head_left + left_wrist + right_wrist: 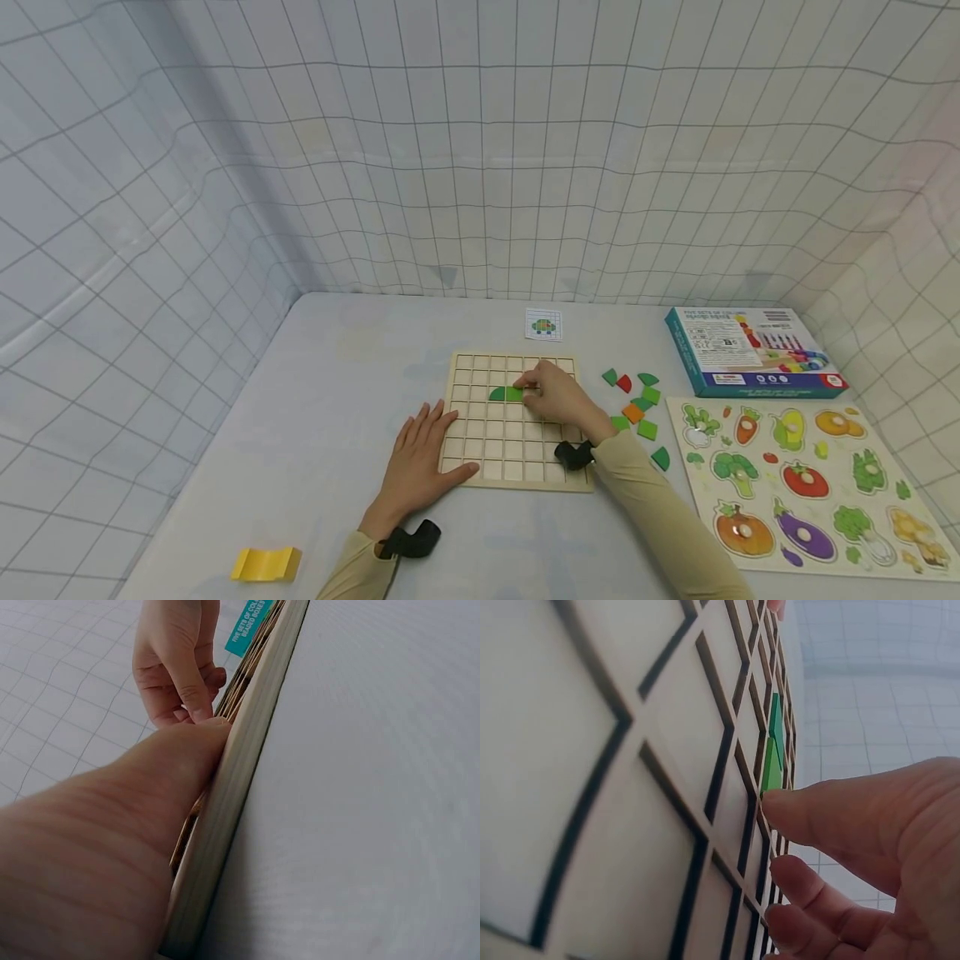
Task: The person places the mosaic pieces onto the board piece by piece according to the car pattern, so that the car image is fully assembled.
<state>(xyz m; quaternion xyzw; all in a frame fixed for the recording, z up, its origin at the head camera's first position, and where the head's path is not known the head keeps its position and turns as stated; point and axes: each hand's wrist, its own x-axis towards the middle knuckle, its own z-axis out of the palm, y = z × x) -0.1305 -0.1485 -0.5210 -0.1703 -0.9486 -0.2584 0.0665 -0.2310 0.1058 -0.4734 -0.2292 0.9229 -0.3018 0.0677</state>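
Observation:
On the table lies a pale wooden grid board [504, 450]. A dark green quarter-circle tile [497, 393] and a light green square tile [513, 394] sit side by side in its upper half. My right hand [558, 396] pinches at the right edge of the square tile; in the right wrist view the thumb [799, 810] meets that tile and hides the index finger. My left hand [420, 458] lies with fingers spread at the board's left side, its thumb across the front left corner.
Loose green, red and orange tiles [633, 412] lie right of the board. A small pattern card [543, 325] is behind it. Farther right are a boxed toy [757, 350] and a vegetable puzzle board [757, 467]. A yellow block [266, 565] sits at the front left.

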